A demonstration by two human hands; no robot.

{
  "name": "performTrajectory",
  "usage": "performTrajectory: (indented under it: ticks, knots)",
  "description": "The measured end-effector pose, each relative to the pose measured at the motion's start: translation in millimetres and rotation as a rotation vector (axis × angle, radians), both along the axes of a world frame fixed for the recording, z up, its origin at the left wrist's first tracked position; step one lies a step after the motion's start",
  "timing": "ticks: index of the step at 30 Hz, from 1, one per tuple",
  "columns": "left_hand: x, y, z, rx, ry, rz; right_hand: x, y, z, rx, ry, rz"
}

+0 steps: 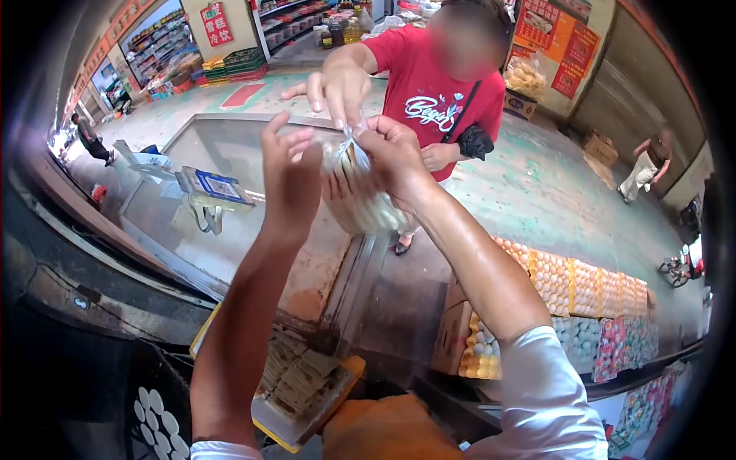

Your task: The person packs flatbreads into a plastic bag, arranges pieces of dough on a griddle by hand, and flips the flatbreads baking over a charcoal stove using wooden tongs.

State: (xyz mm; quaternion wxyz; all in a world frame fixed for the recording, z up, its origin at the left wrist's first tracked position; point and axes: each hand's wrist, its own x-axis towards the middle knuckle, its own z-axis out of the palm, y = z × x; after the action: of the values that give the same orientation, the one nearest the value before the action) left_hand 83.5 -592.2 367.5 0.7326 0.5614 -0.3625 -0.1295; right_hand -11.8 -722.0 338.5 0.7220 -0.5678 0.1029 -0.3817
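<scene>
my right hand [395, 149] pinches the gathered neck of a filled clear plastic bag [366, 198], held up over the edge of the tabletop [222, 257]; my left hand [295, 161] is open beside it, though i cannot tell if it touches. the filling looks done and the passing-over near its end: another person's hand [341, 88] reaches the neck, but my grip is not yet released.
</scene>
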Motion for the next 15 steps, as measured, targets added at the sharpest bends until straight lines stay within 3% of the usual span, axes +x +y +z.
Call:
performTrajectory:
  ticks: [2, 3, 4, 6, 8, 10, 12, 15]
  knots:
    - [-19.5, 30.4, -10.2, -0.026, 0.003, -0.001, -0.1, -2.3, -2.8, -0.020, -0.042, -0.091]
    - [-25.0, 46.4, -19.1, 0.001, -0.146, 0.029, -3.4, -1.1, -3.9, -0.017, -0.041, -0.091]
    - [-25.5, 68.2, -28.0, 0.031, -0.291, 0.064, -2.7, 5.3, -4.0, -0.228, 0.026, -0.337]
    - [-58.5, 111.9, -29.5, 0.119, -0.179, 0.004, -21.0, 33.4, 7.2, -0.451, 0.084, -0.533]
    - [-81.1, 158.2, -49.6, 0.170, -0.228, -0.142, -39.8, 62.4, 16.5, -0.682, 0.107, -0.721]
    - [-97.1, 200.4, -79.7, 0.306, -0.243, -0.136, -53.1, 92.2, 17.7, -0.948, -0.012, -0.763]
    - [-116.8, 256.5, -109.1, 0.469, -0.178, -0.218, -71.9, 152.3, 10.4, -0.929, 0.016, -0.680]
    - [-137.1, 317.4, -128.9, 0.628, -0.235, -0.153, -90.1, 213.1, -4.5, -0.882, 0.106, -0.642]
